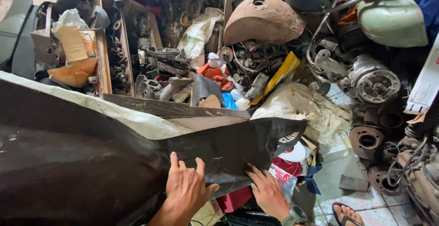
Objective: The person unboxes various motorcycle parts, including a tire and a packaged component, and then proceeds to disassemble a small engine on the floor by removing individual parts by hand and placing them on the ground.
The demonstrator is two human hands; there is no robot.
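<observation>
A large black sheet-metal body panel [82, 157] with a pale inner edge fills the lower left and tapers toward the right. My left hand [186, 187] lies flat on its narrow right part, fingers spread. Just to the right, my right hand [266, 190], with a watch at the wrist, presses its fingers against the panel's lower right edge. Neither hand closes around anything. A red and white package [284, 173] lies just beneath the right hand.
Scrap parts crowd the space: a rusty curved fender [263, 20], a pale green body shell [393, 18], an engine casing [375, 82], rusty drums [367, 140], a dirty white sack [302, 104], wooden shelves [103, 47]. A sandalled foot [345, 214] stands on the tiled floor.
</observation>
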